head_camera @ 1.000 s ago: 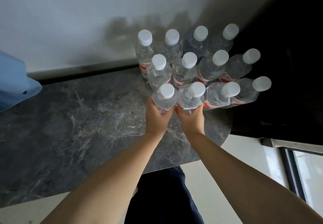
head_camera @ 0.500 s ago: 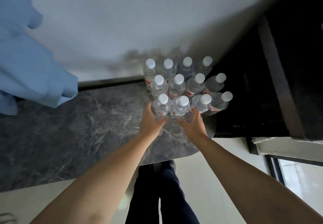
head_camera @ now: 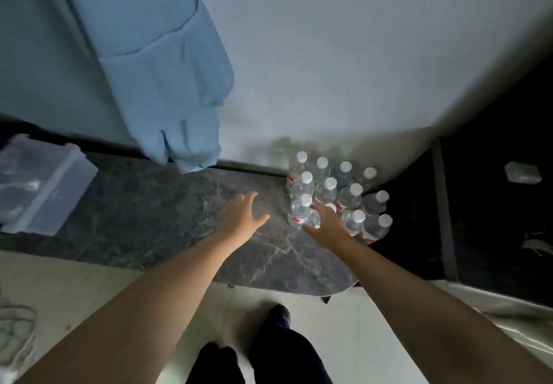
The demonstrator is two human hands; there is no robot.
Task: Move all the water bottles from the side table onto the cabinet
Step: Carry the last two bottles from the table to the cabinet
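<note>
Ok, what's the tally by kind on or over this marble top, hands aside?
Water bottles: 12 (one cap partly hidden)
Clear plastic box: 1
Hanging blue garment: 1
Total: 14

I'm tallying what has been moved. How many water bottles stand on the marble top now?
12 water bottles, packed in three rows of four at the top's right end by the wall. The right hand covers most of one front-row bottle; none appear fully hidden.
</note>
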